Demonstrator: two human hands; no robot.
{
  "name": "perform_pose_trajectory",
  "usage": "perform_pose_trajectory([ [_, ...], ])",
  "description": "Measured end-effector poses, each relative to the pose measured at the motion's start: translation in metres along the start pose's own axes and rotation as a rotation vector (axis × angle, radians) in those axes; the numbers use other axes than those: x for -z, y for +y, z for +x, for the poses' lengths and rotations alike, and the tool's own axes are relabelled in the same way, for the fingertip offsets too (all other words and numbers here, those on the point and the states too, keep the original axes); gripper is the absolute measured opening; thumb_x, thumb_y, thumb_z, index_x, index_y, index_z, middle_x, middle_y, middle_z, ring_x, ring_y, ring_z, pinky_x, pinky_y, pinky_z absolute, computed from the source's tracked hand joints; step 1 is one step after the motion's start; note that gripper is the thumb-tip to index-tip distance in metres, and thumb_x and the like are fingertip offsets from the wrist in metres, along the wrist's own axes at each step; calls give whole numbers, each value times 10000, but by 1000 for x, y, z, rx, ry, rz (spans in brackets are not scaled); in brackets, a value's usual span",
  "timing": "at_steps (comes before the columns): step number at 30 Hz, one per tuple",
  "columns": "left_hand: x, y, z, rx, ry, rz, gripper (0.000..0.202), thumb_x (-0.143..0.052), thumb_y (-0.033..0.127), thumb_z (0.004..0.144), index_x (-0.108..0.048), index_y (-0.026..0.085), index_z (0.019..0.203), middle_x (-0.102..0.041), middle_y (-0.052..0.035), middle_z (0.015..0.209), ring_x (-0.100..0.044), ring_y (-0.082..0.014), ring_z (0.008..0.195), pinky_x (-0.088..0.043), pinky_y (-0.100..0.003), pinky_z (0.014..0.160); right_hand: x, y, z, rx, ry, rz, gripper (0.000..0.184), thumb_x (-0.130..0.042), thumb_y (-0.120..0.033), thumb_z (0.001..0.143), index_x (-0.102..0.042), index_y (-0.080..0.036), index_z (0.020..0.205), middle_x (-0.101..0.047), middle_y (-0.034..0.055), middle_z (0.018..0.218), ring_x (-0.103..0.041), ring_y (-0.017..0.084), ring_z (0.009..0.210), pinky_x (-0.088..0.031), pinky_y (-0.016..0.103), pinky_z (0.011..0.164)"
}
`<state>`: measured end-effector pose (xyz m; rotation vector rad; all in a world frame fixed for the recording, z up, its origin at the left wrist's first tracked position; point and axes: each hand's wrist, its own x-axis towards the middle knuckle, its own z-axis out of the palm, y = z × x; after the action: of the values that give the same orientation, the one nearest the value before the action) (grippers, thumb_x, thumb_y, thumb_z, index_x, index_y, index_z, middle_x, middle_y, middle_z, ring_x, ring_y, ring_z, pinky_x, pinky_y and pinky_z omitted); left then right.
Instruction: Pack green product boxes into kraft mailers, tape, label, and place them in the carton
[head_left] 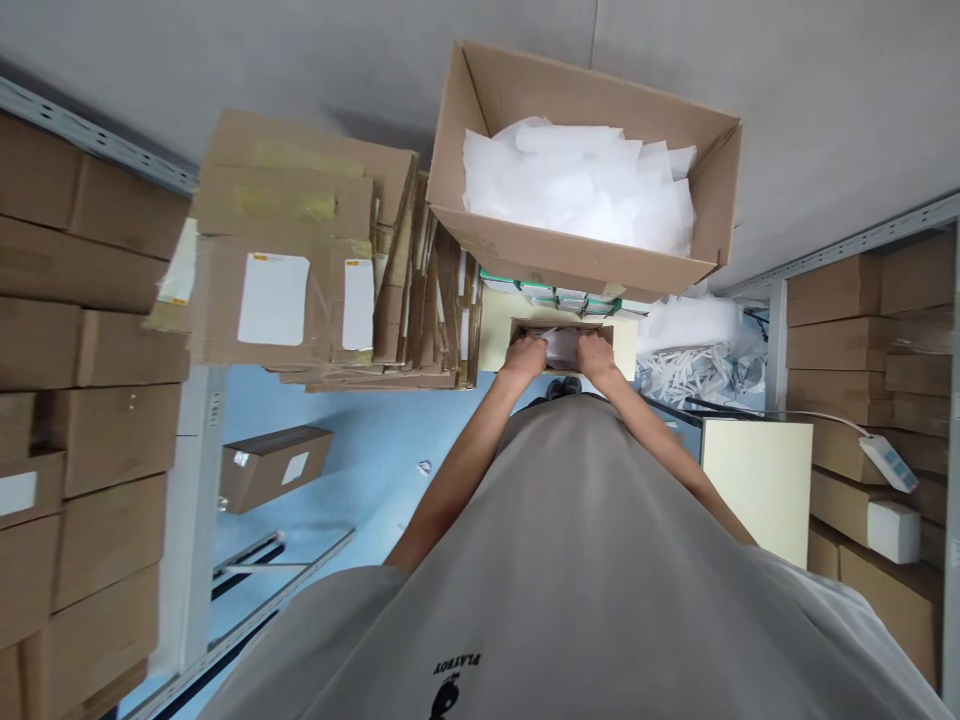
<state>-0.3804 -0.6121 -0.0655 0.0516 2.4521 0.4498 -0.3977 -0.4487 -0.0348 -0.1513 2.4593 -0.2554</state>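
Note:
A small open cardboard box (523, 328) sits on the pale table (493, 330) in front of me. White foam sheeting (561, 346) lies inside it. My left hand (527, 354) reaches into the box's left end, its fingers curled at the edge of the foam. At the right end my right hand (595, 354) is likewise closed over the foam's other edge. The fingertips of both hands are partly hidden inside the box. Just beyond it stand several small white and green boxes (570, 300), partly under the overhang of a large carton.
The large open carton (577, 255) holds white foam pouches (577, 185). Flattened cardboard (322, 290) is stacked to the left. Shredded paper (686, 375) fills a bin at right. Shelves of boxes (112, 440) line both sides; a closed box (274, 468) lies on the blue floor.

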Motion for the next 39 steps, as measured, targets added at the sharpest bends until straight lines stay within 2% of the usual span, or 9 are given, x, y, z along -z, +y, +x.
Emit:
perform_pose_trajectory([
  [3, 7, -8, -27, -32, 176, -49, 488, -511, 201, 1072, -781, 234, 1477, -620, -180, 1670, -776, -352, 1261, -600, -446, 1113, 1, 21, -32, -28, 173, 15, 504, -549, -190, 1152, -562, -114, 1651, -671, 285, 1576, -819, 319, 1240, -645, 418, 1060],
  [6, 14, -22, -52, 33, 342, -125, 472, -521, 280, 1110, -727, 246, 1533, -669, -166, 1598, -761, -368, 1279, -590, -440, 1094, 0, 48, -56, -120, 333, 79, 458, -533, -325, 1178, -630, -147, 1589, -720, 232, 1503, -831, 322, 1140, -652, 415, 979],
  [8, 15, -32, -61, 147, 413, -159, 480, -588, 353, 1103, -692, 211, 1549, -696, -190, 1544, -755, -396, 1284, -591, -442, 1060, -5, 64, -62, -209, 349, 135, 423, -578, -379, 1161, -710, -131, 1478, -775, 212, 1410, -824, 322, 1132, -638, 400, 968],
  [11, 9, -47, -61, 257, 417, -201, 434, -720, 376, 1041, -737, 163, 1419, -756, -203, 1441, -761, -405, 1271, -587, -428, 1040, -14, 76, -58, -268, 277, 220, 316, -622, -351, 1133, -805, -155, 1300, -849, 164, 1275, -818, 298, 1148, -602, 360, 988],
  [15, -1, -58, -54, 257, 375, -236, 185, -671, 274, 1049, -799, 185, 1149, -838, -152, 1290, -796, -355, 1210, -577, -402, 1053, -24, 72, -51, -315, 244, 268, 254, -619, -280, 1124, -843, -210, 1220, -883, 118, 1233, -822, 277, 1168, -580, 341, 999],
  [22, -1, -49, -58, 177, 369, -223, 169, -661, 239, 1001, -814, 219, 1071, -864, -120, 1240, -815, -335, 1166, -583, -389, 1025, -40, 72, -81, -419, 286, 335, 262, -638, -325, 1114, -849, -202, 1208, -887, 114, 1246, -831, 293, 1177, -582, 332, 972],
  [26, -8, -23, -59, 67, 314, -197, 168, -658, 255, 990, -814, 231, 1047, -870, -107, 1204, -821, -332, 1132, -584, -390, 1003, -62, 97, -122, -549, 317, 413, 275, -643, -332, 1092, -861, -194, 1184, -891, 127, 1223, -836, 313, 1162, -577, 333, 946],
  [30, -23, 19, -57, -79, 213, -150, 170, -654, 283, 1001, -808, 230, 1050, -873, -101, 1187, -828, -320, 1075, -585, -388, 986, -93, 127, -174, -698, 397, 508, 280, -643, -338, 1065, -871, -188, 1127, -897, 145, 1158, -846, 324, 1106, -574, 335, 919],
  [39, -78, 157, -60, -448, 69, 5, 121, -695, 276, 1005, -810, 242, 1020, -877, -86, 1175, -831, -295, 1049, -593, -368, 994, -161, 196, -296, -1062, 609, 783, 249, -656, -353, 1011, -850, -201, 977, -894, 126, 1040, -838, 326, 998, -559, 347, 863],
])
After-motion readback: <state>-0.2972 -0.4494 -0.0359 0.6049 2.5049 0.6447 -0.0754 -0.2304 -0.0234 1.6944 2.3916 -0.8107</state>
